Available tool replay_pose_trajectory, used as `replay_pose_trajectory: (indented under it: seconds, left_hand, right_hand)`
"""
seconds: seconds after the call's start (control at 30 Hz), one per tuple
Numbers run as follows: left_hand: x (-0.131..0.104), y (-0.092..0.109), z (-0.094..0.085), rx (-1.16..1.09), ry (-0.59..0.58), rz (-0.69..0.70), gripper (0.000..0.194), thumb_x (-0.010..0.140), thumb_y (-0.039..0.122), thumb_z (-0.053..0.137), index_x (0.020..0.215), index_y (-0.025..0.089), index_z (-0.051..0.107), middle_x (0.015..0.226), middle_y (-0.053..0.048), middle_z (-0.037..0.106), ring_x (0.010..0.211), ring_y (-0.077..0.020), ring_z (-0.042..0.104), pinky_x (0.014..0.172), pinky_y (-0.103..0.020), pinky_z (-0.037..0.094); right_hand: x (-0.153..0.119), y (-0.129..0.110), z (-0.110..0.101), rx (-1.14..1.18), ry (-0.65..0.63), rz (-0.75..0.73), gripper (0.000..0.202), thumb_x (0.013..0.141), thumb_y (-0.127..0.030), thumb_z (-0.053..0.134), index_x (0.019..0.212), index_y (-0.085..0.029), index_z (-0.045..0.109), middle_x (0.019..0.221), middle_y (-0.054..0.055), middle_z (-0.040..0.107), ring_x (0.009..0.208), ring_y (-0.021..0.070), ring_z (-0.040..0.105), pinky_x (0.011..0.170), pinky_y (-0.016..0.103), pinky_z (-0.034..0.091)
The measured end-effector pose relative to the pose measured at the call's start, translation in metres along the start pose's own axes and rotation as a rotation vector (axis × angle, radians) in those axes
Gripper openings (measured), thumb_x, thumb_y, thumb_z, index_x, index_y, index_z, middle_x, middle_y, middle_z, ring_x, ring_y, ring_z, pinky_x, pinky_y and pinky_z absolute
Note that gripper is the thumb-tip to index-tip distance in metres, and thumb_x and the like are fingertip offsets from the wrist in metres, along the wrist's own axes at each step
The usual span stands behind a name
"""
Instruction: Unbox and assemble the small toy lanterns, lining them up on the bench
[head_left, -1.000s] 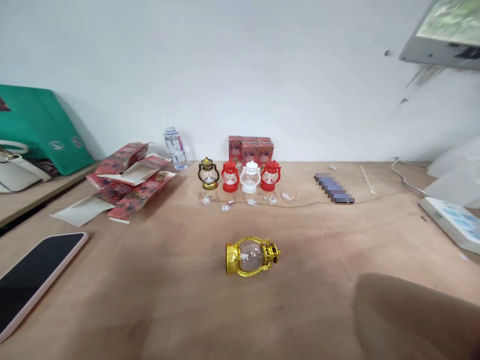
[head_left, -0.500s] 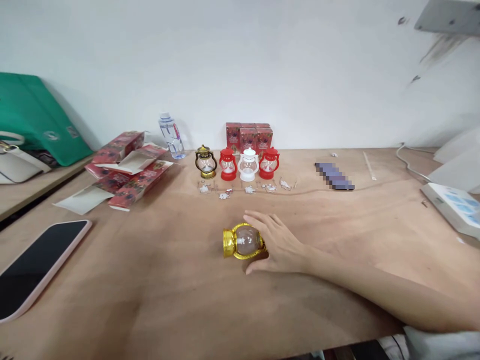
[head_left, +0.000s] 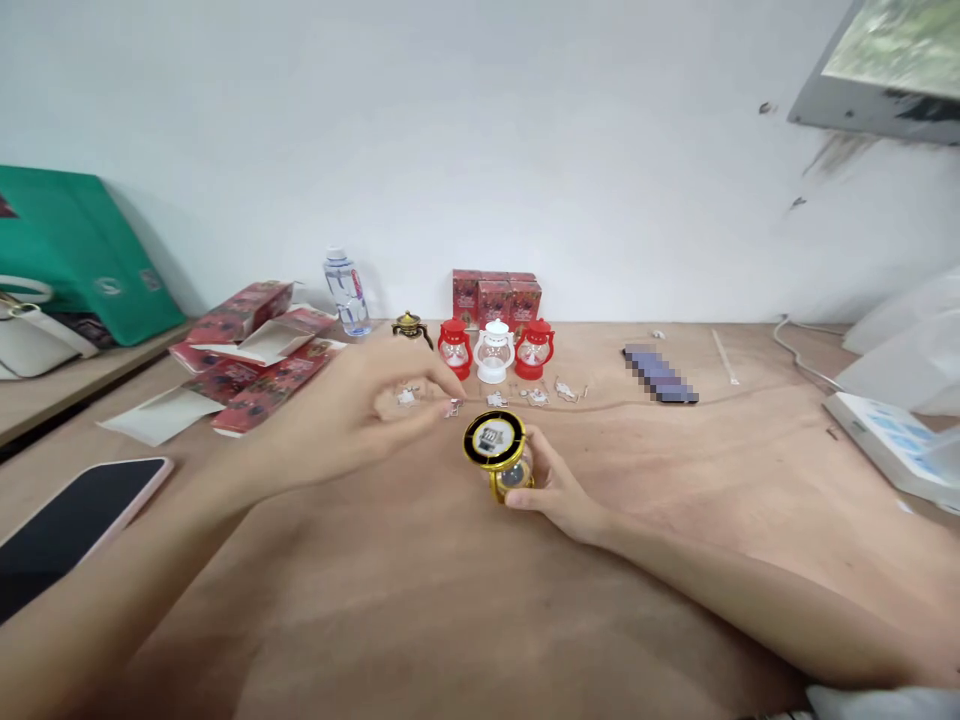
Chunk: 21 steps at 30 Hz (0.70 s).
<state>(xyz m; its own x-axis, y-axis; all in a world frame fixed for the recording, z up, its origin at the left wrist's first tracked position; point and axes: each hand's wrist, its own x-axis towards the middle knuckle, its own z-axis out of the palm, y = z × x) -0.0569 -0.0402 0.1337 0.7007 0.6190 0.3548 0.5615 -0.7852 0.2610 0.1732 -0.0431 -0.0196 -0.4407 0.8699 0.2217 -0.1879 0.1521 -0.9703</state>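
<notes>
The right hand (head_left: pixel 559 490) grasps the gold toy lantern (head_left: pixel 501 455) above the tabletop (head_left: pixel 420 600), round base tilted toward the camera, while the left hand (head_left: pixel 360 415), fingers apparently loose and holding nothing, hovers just left of it.

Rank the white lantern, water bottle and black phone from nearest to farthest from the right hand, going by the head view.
From the right hand:
1. White lantern, just behind it in the row.
2. Water bottle, back left by the wall.
3. Black phone, far left at the table edge.
</notes>
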Motion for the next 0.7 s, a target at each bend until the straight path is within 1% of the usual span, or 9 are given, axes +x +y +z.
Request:
replay_pose_trajectory:
  seconds: [0.07, 0.13, 0.2, 0.33, 0.47, 0.57, 0.7]
  left_hand:
    - [0.004, -0.001, 0.009, -0.014, -0.072, 0.076, 0.019, 0.091, 0.03, 0.049, 0.094, 0.021, 0.066, 0.099, -0.001, 0.065, 0.094, -0.0153, 0.058, 0.084, -0.029, 0.044]
    - [0.006, 0.0, 0.018, 0.014, -0.112, 0.128, 0.018, 0.091, 0.029, 0.051, 0.094, 0.023, 0.067, 0.101, -0.001, 0.065, 0.094, -0.0153, 0.057, 0.086, -0.029, 0.042]
    - [0.005, 0.003, 0.024, 0.065, -0.134, 0.156, 0.018, 0.091, 0.026, 0.051, 0.092, 0.022, 0.068, 0.101, -0.002, 0.065, 0.091, -0.0155, 0.058, 0.085, -0.03, 0.041]
    - [0.003, 0.011, 0.029, 0.119, -0.185, 0.237, 0.021, 0.092, 0.02, 0.048, 0.089, 0.022, 0.069, 0.1, -0.001, 0.066, 0.09, -0.0153, 0.059, 0.083, -0.03, 0.04]
    - [0.003, 0.012, 0.031, 0.065, -0.19, 0.244, 0.026, 0.094, 0.02, 0.043, 0.088, 0.02, 0.068, 0.102, -0.002, 0.067, 0.09, -0.0137, 0.06, 0.079, -0.026, 0.044]
    - [0.003, 0.009, 0.033, 0.039, -0.162, 0.233, 0.025, 0.094, 0.022, 0.044, 0.091, 0.018, 0.069, 0.103, -0.004, 0.067, 0.091, -0.0152, 0.061, 0.079, -0.027, 0.046]
    - [0.003, 0.008, 0.039, 0.066, -0.092, 0.22, 0.026, 0.093, 0.022, 0.045, 0.088, 0.016, 0.069, 0.102, -0.005, 0.068, 0.09, -0.0166, 0.062, 0.078, -0.029, 0.048]
  right_hand:
    - [0.002, 0.002, 0.004, 0.055, 0.027, -0.01, 0.061, 0.061, -0.035, 0.083, 0.106, -0.027, 0.043, 0.111, 0.001, 0.057, 0.105, 0.0174, 0.056, 0.091, 0.034, 0.046]
    - [0.004, 0.004, 0.008, 0.072, 0.014, -0.013, 0.061, 0.058, -0.031, 0.084, 0.103, -0.027, 0.043, 0.111, 0.001, 0.055, 0.104, 0.0171, 0.056, 0.09, 0.033, 0.047]
    - [0.004, 0.004, 0.012, 0.088, -0.02, -0.008, 0.06, 0.059, -0.029, 0.084, 0.101, -0.027, 0.042, 0.108, 0.0, 0.054, 0.1, 0.0164, 0.057, 0.086, 0.032, 0.049]
    - [0.002, 0.004, 0.016, 0.122, -0.098, -0.009, 0.057, 0.062, -0.026, 0.081, 0.105, -0.028, 0.043, 0.106, 0.0, 0.052, 0.093, 0.0141, 0.058, 0.08, 0.03, 0.051]
    - [0.0, 0.004, 0.015, 0.09, -0.101, -0.035, 0.059, 0.063, -0.025, 0.08, 0.109, -0.027, 0.043, 0.106, 0.0, 0.053, 0.095, 0.0142, 0.058, 0.083, 0.03, 0.05]
    - [-0.002, 0.003, 0.016, 0.031, -0.059, -0.046, 0.057, 0.065, -0.026, 0.079, 0.11, -0.027, 0.043, 0.107, 0.002, 0.054, 0.095, 0.0158, 0.058, 0.082, 0.031, 0.051]
    - [-0.005, 0.009, 0.016, -0.071, 0.084, -0.144, 0.055, 0.068, -0.023, 0.076, 0.11, -0.028, 0.041, 0.109, 0.002, 0.054, 0.1, 0.0166, 0.057, 0.085, 0.032, 0.05]
